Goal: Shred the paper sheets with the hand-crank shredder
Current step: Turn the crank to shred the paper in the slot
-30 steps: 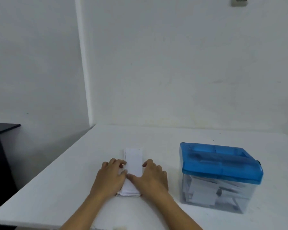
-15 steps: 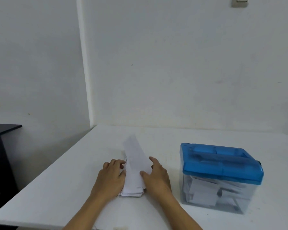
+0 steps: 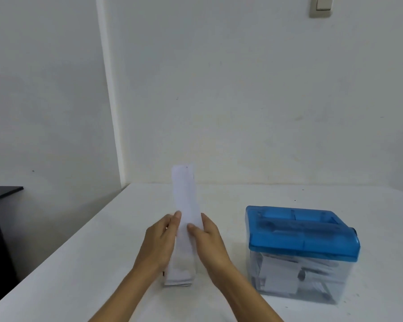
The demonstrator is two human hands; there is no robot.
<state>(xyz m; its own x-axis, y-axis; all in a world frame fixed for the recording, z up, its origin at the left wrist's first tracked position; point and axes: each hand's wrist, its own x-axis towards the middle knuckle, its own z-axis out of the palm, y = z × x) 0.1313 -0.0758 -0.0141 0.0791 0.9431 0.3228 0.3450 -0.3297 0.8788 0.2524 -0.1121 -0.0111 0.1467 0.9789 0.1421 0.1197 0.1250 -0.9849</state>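
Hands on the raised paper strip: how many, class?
2. The left hand grips the paper strip at its left edge; the right hand pinches the right edge. None hidden.

Even diffuse light, cool cast. Soft shadow beside white flat surface (image 3: 219,201) at left. Mild softness; vertical white wall strip (image 3: 108,101) bows.

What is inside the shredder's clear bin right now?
White paper pieces show through the clear bin wall, piled loosely. The blue lid covers the top, so the cutters and anything just beneath it are hidden.
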